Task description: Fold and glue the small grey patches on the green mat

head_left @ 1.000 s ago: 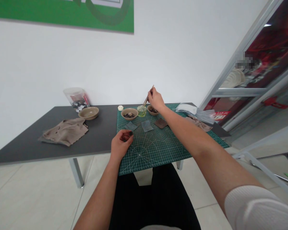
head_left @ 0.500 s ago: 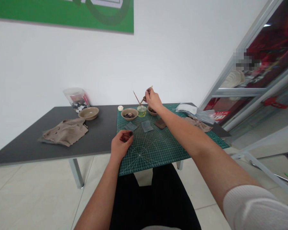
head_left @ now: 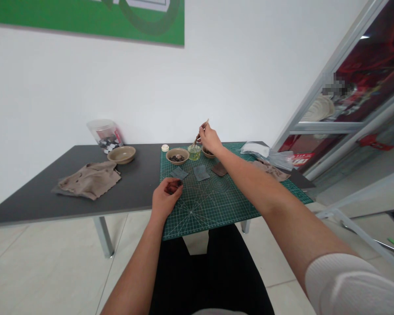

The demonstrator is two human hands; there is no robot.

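Above frame centre, the right hand [head_left: 210,138] clamps its fingers on a slender stick [head_left: 196,139] slanting down to a clear jar [head_left: 194,154]; lower and left, the left hand [head_left: 165,195] pinches a small dark piece [head_left: 179,183]. A tan bowl [head_left: 177,152] sits left of the jar on a green mat [head_left: 213,208].

Through my feed I see a creased off-white sleeve [head_left: 351,280] with a banded cuff, black trousers [head_left: 236,271], and a pale strip of shirt hem [head_left: 219,312].
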